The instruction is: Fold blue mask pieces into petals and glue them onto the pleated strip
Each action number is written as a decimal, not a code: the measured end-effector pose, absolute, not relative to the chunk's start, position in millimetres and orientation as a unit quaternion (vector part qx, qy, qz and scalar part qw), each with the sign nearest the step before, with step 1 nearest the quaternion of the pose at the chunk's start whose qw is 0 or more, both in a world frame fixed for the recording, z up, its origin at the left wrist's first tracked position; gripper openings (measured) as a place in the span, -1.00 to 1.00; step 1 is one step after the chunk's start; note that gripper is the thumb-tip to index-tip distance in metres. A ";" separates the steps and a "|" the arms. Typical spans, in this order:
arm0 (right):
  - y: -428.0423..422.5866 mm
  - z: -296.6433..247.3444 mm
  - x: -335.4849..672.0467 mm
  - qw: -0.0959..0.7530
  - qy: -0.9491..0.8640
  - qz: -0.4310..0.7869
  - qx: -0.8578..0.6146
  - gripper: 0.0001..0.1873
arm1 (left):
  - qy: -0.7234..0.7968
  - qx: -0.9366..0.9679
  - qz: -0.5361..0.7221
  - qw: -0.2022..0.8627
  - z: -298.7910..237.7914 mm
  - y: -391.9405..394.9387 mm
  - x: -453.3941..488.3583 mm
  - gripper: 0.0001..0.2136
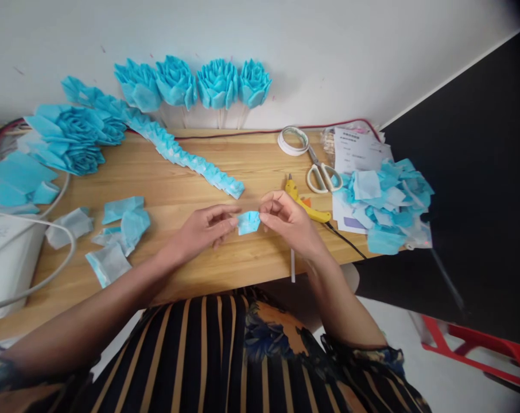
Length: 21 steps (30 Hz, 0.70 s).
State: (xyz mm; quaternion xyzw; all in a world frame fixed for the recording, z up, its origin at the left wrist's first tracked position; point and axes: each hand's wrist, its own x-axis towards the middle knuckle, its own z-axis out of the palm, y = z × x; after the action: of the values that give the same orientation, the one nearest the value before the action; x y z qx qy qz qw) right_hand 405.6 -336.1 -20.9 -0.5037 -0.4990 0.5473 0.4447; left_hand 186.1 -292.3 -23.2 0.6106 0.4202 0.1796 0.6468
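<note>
A small folded blue paper petal (pixel 248 222) is pinched between my two hands above the front part of the wooden table. My left hand (pixel 206 229) grips its left edge with thumb and fingers closed. At its right edge, my right hand (pixel 286 221) holds it the same way. Just behind my right hand lies a yellow hot glue gun (pixel 314 211), its nozzle toward the wall and a white glue stick (pixel 293 267) showing below my wrist. A long overlapping row of folded blue petals (pixel 178 154) runs diagonally across the table, ending near my hands.
Finished blue paper flowers (pixel 218 84) on sticks lean against the wall, with more flowers (pixel 77 135) at left. Scissors (pixel 322 175) and a tape roll (pixel 293 141) lie at back right. Blue pieces pile up at right (pixel 387 195); loose ones (pixel 122 226) lie left, near a white cable (pixel 73 241).
</note>
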 end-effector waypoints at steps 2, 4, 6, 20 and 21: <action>-336.3 -21.8 405.3 0.440 -0.504 0.546 -0.504 -0.69 | 0.422 0.597 0.161 0.663 -24.6 -291.8 186.1 -0.67; -337.0 -20.7 405.4 0.428 -0.514 0.540 -0.511 -0.67 | 0.429 0.594 0.160 0.661 -25.4 -291.4 185.3 -0.72; -338.0 -18.1 406.0 0.411 -0.524 0.535 -0.519 -0.62 | 0.433 0.594 0.169 0.657 -25.6 -291.0 184.1 -0.73; -334.4 -25.3 399.2 0.422 -0.526 0.508 -0.535 -0.49 | 0.397 0.566 0.185 0.698 -32.1 -291.4 179.7 -0.58; -334.2 -25.4 399.2 0.425 -0.527 0.504 -0.536 -0.49 | 0.394 0.553 0.182 0.712 -32.4 -291.4 179.4 -0.54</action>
State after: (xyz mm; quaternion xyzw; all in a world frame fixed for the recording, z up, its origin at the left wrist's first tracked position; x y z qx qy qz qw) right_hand 399.2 -334.2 -25.4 -0.5359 -0.5274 0.5043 0.4247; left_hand 179.4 -291.4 -32.4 0.5527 0.3938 0.1820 0.7115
